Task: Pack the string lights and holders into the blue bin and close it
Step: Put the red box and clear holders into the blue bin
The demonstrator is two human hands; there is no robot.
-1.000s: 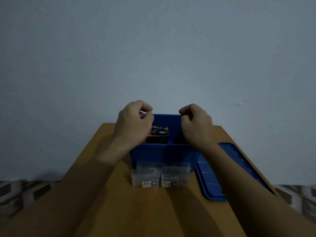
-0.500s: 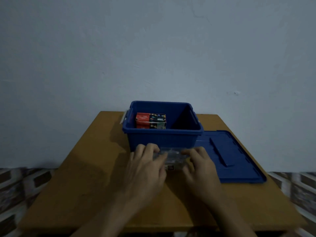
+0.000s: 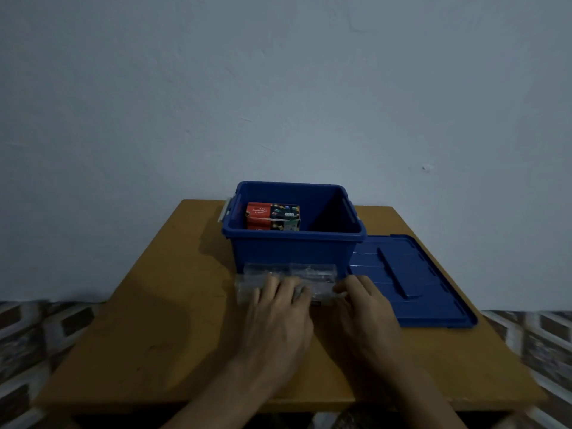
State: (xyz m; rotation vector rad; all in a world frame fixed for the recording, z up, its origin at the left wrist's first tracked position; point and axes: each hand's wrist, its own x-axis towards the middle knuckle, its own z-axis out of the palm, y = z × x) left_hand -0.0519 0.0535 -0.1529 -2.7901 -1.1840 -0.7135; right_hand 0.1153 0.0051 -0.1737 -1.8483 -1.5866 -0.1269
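A: Where are the task's things placed?

B: A blue bin (image 3: 297,252) is set toward the far middle of a wooden bench (image 3: 154,320), with its top uncovered. A string lights box (image 3: 272,216), printed red and black, is seen inside the bin, against its left half. The bin's right half is left in shadow, and nothing can be made out there. A pale latch (image 3: 226,209) is fitted on the bin's left rim.

A: And the holders?

B: The clear holder packs (image 3: 291,272) are laid side by side on the bench, just in front of the bin's near wall. Whether that wall is touched cannot be told. The packs' contents are too blurred to be read.

A: How are the hands held?

B: The left hand (image 3: 275,308) is laid over the left pack, its fingers bent across the top. The thumb is hidden, so it cannot be told whether the pack is gripped or only touched. The right hand (image 3: 365,305) is placed at the right pack's end, and its fingertips are curled onto that end, so the pack appears to be gripped there.

A: Is the lid in view?

B: The blue lid (image 3: 411,283) is laid flat on the bench, just right of the bin, with one corner tucked beside the bin's base. A pale blue wall (image 3: 278,88) is seen behind the bench, and a patterned floor (image 3: 37,329) is seen at both sides.
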